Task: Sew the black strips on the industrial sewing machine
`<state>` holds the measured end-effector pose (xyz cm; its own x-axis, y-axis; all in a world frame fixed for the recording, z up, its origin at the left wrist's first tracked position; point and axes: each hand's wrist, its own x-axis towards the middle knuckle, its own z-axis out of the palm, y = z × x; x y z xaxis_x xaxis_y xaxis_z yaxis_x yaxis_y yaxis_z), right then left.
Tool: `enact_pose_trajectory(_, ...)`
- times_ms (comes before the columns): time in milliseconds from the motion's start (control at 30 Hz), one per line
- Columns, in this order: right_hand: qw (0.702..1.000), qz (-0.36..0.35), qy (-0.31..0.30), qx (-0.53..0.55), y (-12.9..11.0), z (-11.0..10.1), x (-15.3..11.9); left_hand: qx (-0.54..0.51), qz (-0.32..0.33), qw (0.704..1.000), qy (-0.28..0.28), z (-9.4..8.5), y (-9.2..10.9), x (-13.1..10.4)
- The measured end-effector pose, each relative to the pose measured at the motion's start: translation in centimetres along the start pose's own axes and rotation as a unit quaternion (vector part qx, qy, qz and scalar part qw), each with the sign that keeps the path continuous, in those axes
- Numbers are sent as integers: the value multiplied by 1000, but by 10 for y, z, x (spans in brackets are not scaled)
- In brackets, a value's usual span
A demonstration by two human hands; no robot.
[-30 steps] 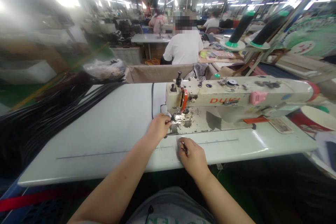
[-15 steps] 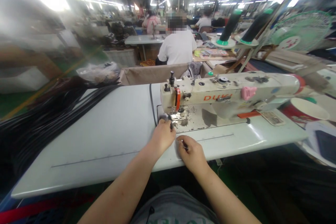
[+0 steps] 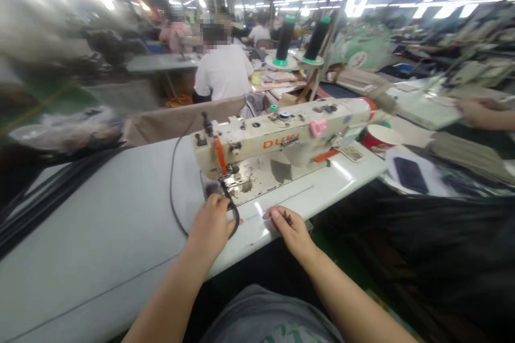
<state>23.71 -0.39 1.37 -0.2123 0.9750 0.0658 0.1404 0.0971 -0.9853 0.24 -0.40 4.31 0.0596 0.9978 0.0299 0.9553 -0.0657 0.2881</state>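
Observation:
My left hand (image 3: 211, 222) is at the needle end of a white sewing machine (image 3: 257, 142). Its fingers are closed on a black strip (image 3: 235, 211), which curves down from the presser foot past the thumb. Another length of dark strip (image 3: 172, 187) loops over the tabletop to the left. My right hand (image 3: 290, 229) hovers near the table's front edge, to the right of the left hand. Thumb and fingers are pinched together there, and a small dark pointed thing (image 3: 287, 217) shows between them; its kind is unclear.
A bundle of black strips (image 3: 60, 193) lies across the table's left side. Thread cones (image 3: 285, 43) stand behind the machine. To the right are a red and white tub (image 3: 380, 139) and a phone (image 3: 410, 174). A co-worker in white (image 3: 223, 72) sits ahead; another person's hand (image 3: 485, 112) shows far right.
The camera view has turned right. The black strip now bows out in a loop beside my left hand. My right hand is farther from the left one, still pinched.

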Motion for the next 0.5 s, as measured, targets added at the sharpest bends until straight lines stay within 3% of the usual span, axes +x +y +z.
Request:
enact_pose_trajectory(100,993,33,111,-1,18,-30,-10,-4,83,995,55,16,-13,0)
enact_pose_trajectory(200,963,75,251,-61,39,-74,-19,-15,138,987,86,31,-23,3)
enact_pose_trajectory(367,887,143,415,-143,63,-165,-48,11,169,980,102,40,-28,3)
enact_pose_trajectory(500,798,203,520,-225,63,-228,-81,33,203,971,118,43,-29,2)
